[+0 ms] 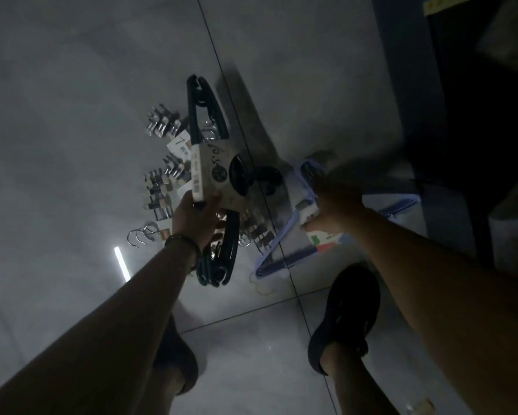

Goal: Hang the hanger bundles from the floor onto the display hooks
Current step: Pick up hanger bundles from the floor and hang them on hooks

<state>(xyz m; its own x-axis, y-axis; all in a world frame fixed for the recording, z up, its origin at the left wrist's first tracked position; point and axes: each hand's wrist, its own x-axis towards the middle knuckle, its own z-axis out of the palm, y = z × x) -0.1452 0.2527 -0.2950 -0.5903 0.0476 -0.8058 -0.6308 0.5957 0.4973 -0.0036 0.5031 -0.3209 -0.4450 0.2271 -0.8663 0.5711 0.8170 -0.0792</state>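
The scene is dim. My left hand (193,218) grips a bundle of dark green hangers (205,115) by its cardboard sleeve (214,166), lifted above the floor. My right hand (334,205), blurred, holds a bundle of pale blue hangers (284,250) at its paper label (326,238); that bundle's lower end lies on the tiles. Under the green bundle, several packs of wooden clip hangers (162,187) with metal hooks (139,235) lie on the floor.
The floor is glossy grey tile (72,115) with dark grout lines. My two feet in dark shoes (350,313) stand at the bottom. A dark shelf unit (461,115) rises at the right, with boxes beside it.
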